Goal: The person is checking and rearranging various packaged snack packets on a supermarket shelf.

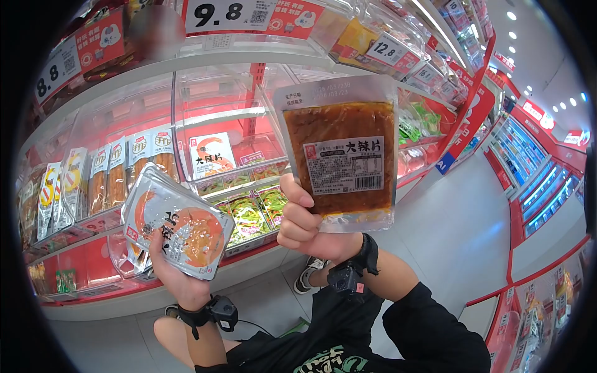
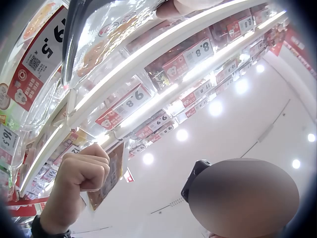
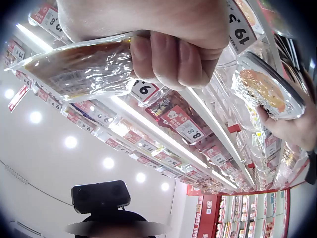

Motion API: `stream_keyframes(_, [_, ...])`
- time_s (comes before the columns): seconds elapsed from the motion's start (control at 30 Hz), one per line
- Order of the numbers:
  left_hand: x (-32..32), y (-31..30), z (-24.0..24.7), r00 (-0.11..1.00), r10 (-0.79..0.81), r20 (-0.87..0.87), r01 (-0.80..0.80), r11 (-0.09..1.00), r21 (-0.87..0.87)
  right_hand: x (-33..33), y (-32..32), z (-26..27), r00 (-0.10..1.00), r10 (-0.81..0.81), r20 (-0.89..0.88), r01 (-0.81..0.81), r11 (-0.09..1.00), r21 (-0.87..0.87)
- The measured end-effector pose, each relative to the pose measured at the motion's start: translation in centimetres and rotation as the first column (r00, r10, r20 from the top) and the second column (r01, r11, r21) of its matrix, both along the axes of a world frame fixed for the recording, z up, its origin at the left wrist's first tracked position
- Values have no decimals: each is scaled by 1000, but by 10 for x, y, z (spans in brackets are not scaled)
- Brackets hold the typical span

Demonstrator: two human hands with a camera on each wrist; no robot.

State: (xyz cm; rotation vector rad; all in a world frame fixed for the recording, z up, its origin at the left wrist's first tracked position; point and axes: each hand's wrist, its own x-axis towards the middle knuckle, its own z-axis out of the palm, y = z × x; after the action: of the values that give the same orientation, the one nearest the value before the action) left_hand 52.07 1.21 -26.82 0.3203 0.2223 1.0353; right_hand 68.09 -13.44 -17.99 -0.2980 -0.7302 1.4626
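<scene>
My right hand (image 1: 305,217) pinches a clear sealed snack pouch (image 1: 342,155) by its lower left corner. Reddish-brown food fills the pouch, and a white label with a barcode faces the head camera. In the right wrist view, the fingers (image 3: 166,62) curl against the pouch's edge. Lower and to the left, my left hand (image 1: 177,273) grips a stack of silver snack packets (image 1: 177,217), thumb over the front one. An orange ring and black lettering mark that front packet. Only the left fingertips (image 2: 181,6) show at the top of the left wrist view.
A shop shelf (image 1: 124,87) with price tags runs across the front. Its clear bins hold long snack packs (image 1: 115,165), green packets (image 1: 245,214) and a similar silver packet (image 1: 211,155). A tiled aisle (image 1: 435,230) opens to the right, with lit coolers (image 1: 528,168) beyond.
</scene>
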Motion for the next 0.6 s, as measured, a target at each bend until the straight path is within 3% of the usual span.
stream_keyframes(0.6, [0,-1,1,1000,1,-6,-1,1000,-9,-2,3,-2,1000,11,-18,-11,1000,3])
